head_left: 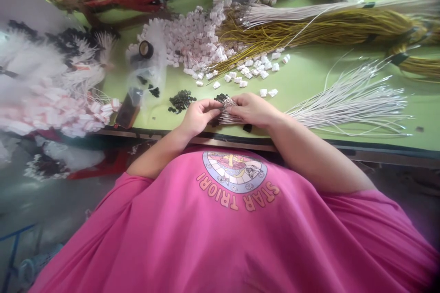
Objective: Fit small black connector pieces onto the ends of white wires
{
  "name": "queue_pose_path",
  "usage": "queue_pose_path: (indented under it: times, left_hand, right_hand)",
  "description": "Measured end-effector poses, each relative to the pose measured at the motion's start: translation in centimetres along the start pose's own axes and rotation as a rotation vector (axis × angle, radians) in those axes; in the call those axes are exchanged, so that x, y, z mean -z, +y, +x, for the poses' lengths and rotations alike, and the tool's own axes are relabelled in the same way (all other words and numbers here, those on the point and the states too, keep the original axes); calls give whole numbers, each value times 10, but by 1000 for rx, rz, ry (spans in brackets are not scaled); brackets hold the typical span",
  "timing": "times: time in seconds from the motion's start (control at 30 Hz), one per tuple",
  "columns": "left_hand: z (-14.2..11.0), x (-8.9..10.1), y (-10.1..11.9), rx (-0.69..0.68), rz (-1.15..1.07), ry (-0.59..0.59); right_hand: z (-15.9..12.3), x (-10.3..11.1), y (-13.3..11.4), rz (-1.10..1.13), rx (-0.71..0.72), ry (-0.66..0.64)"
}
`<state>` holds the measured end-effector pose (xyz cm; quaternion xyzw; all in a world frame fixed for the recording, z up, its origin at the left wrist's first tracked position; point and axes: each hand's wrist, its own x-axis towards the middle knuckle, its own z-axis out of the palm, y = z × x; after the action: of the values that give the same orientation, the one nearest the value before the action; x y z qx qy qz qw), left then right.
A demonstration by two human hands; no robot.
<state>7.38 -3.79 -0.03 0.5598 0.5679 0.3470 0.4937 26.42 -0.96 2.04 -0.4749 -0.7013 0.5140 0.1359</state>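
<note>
My right hand (256,109) is closed round a bundle of white wires (231,116) near their bare ends, close to the table's front edge. The wires run under my wrist, and their other ends fan out as a spread of white wires (357,100) on the right. My left hand (201,116) has thumb and forefinger pinched at the wire tips; whatever small piece sits between them is hidden. Black connector housings (222,97) lie just behind the fingertips. Another small heap of black housings (182,100) rests left of them.
Loose white connectors (192,36) are heaped behind my hands. Long yellow wires (323,29) stretch across the back right. At left lie a tape roll (146,49) on a plastic bag, a dark box-like object (129,107) and piled white-connector harnesses (51,105).
</note>
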Motion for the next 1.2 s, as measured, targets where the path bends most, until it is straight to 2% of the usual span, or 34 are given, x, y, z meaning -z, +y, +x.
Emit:
queue_pose_path:
  times: [0.33,0.43,0.6,0.7,0.87,0.97,1.03,1.1,1.17,1.2]
  left_hand:
    - [-2,-4,3,-3,65,29]
    - [-5,-7,8,-56,141,15]
    - [-5,-8,7,-83,180,27]
    - [-3,-9,3,-126,211,-18]
    - [-2,-6,2,-243,306,-86]
    - [-8,9,1,-371,421,-42]
    - [-13,30,-3,-376,514,-13]
    - [-17,56,-11,-307,594,69]
    - [-20,84,-22,-200,687,267]
    - [-21,96,-29,-144,747,321]
  right_hand:
    - [1,-8,2,83,-49,59]
    - [0,-9,2,70,-75,67]
    - [1,-6,2,-33,-26,88]
    - [0,-4,3,-13,-58,28]
    - [1,-3,7,38,-18,40]
    - [1,-2,9,125,0,77]
    - [2,-1,8,210,-23,83]
    - [2,-2,8,280,-55,68]
    - [3,-4,8,313,-74,58]
    - [4,-5,8,313,-76,60]
